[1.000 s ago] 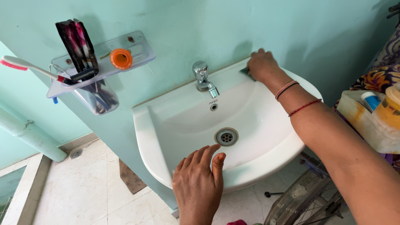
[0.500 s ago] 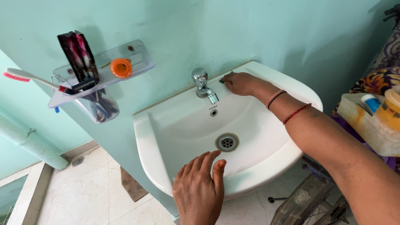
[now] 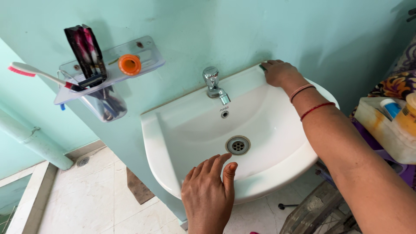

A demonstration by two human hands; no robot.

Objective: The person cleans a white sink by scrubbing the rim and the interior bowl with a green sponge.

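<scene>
Fingers (image 3: pixel 207 170) of the left hand (image 3: pixel 208 195) are laid flat and loosely spread on the front rim of the white sink (image 3: pixel 156 147), nothing gripped. At the back right corner, the right hand (image 3: pixel 279 73) is curled over a small dark object, barely seen.

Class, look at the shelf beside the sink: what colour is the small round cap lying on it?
The round cap is orange; the head view shows it clearly.
</scene>
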